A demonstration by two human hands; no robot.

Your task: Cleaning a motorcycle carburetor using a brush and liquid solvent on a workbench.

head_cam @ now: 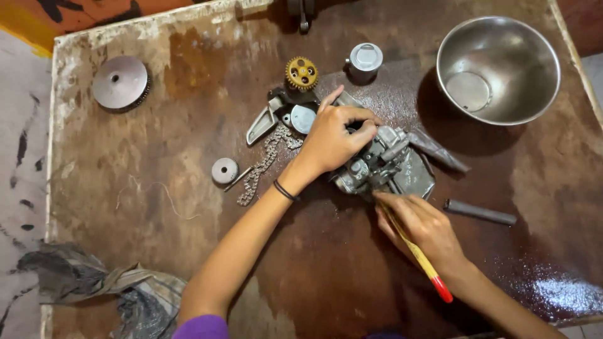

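Note:
My left hand (333,135) grips a grey metal engine part (377,166) that rests on a flat metal piece (418,179) at the middle of the brown worktable (157,157). My right hand (418,226) holds a brush with a yellow and red handle (424,260), its tip against the near side of the engine part. A dark wristband sits on my left wrist.
A steel bowl (499,69) stands at the far right. A brass gear (301,73), a small metal cap (365,59), a chain (264,164), a small round gear (224,170), a large disc (120,82) and a dark rod (480,212) lie around. A rag (100,285) hangs at the near left edge.

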